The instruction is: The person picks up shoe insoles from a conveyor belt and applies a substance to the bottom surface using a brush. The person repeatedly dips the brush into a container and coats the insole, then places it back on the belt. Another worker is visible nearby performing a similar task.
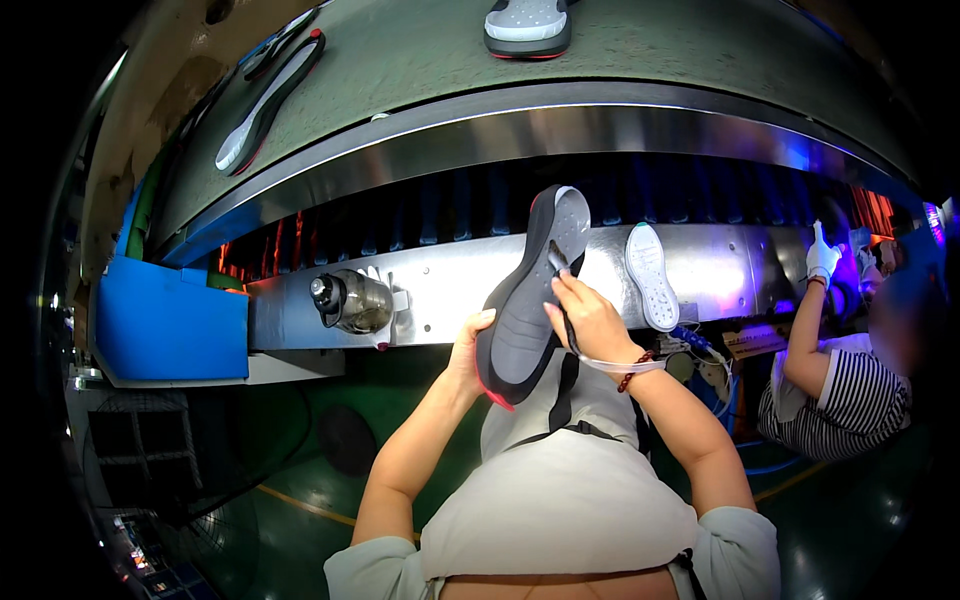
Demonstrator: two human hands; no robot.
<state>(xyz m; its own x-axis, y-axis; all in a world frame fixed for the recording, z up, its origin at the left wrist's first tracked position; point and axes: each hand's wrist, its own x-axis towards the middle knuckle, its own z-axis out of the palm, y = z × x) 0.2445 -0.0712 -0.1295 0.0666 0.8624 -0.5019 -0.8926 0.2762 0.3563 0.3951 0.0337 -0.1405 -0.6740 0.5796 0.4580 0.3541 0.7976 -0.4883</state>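
Note:
A dark grey shoe sole (525, 290) with a black rim, a red edge at its near end and a pale, speckled far end is held up in front of me. My left hand (470, 345) grips its near left edge, thumb on top. In my right hand (592, 320) is a slim brush (557, 258), its tip over the sole's inner face near the pale part. A clear band and a dark beaded bracelet circle my right wrist. Just right of the sole, a white speckled sole (651, 276) lies on the metal ledge.
On the ledge at left stands a dark transparent bottle (350, 301). Beyond a metal rail (480, 128), a green conveyor belt (400, 60) carries several soles, one at left (268, 105) and one at top (528, 28). At right, a co-worker in a striped top (840, 390) reaches forward with a gloved hand (822, 256).

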